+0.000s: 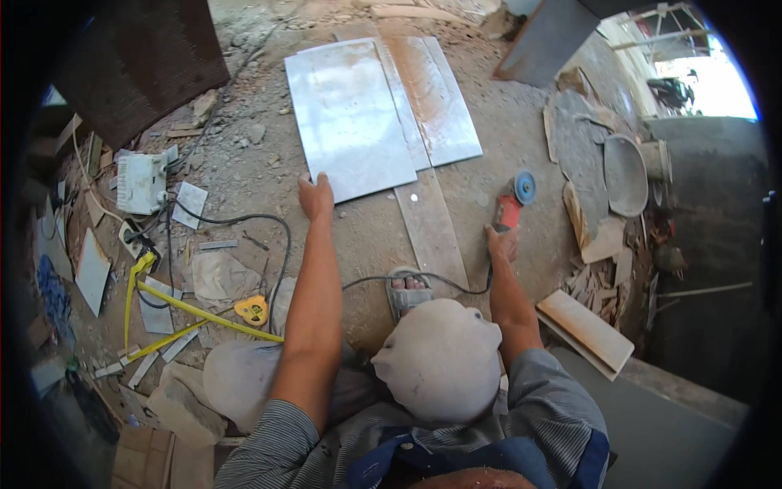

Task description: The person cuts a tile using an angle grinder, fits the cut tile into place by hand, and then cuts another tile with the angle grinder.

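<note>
Glossy white rectangular tile (346, 122) at the left hand (316, 196), red angle grinder (510, 212) in the right hand (503, 243)

The tile lies ahead of the left hand, which is closed on its near left corner, fingertips hidden. It partly covers a rust-stained white tile (448, 122), ahead and left of the right hand. That hand is clamped around the grinder, hiding its rear; a round blue disc (524, 187) sits just beyond. Behind and left of the left hand lies a yellow-and-black tape measure (252, 310), its dark print too small to read.
</note>
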`<state>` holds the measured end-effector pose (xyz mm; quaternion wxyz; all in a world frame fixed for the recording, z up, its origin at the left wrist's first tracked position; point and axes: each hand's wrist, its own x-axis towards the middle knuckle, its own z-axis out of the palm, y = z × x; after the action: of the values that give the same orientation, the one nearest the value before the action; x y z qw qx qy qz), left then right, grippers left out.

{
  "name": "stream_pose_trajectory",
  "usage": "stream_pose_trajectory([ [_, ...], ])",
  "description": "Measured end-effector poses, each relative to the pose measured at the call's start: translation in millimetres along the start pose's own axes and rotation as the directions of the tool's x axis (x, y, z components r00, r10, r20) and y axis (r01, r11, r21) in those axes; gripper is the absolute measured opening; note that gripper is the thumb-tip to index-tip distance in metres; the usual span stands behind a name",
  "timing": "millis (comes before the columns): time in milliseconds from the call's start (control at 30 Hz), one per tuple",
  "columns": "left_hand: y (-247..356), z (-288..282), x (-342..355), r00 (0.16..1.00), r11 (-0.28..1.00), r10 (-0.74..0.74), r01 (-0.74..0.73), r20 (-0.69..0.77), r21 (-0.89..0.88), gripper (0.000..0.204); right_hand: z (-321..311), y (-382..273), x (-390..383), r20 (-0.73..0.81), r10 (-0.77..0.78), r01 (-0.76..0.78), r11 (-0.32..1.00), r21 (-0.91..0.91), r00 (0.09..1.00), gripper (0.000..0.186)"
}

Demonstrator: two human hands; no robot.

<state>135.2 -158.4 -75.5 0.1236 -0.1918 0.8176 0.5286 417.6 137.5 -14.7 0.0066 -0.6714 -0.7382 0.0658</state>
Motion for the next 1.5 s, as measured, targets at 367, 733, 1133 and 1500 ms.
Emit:
stream_pose_trajectory([
  [367,12,1,17,0.962,0.975,-0.218,0.221,0.166,0.004,0.050,28,18,23,0.033,-0.134,0.134,0.991,0.027,0.990,0.090],
  [733,29,9,17,0.967,0.983,-0.156,0.172,0.203,-0.062,0.051,-17,-24,-27,0.250,-0.249,0.303,0.931,-0.203,0.936,0.085],
  [1133,41,23,16,0.921,0.953,-0.191,0.256,0.339,-0.159,0.057,-4,-160,-64,0.726,-0.406,-0.039,0.859,0.510,0.555,0.073],
  [1500,85,8,15,0.940,0.964,-0.009,0.099,0.340,-0.248,0.064,22,-235,-91,0.693,-0.482,-0.792,-0.002,0.611,0.536,0.053],
])
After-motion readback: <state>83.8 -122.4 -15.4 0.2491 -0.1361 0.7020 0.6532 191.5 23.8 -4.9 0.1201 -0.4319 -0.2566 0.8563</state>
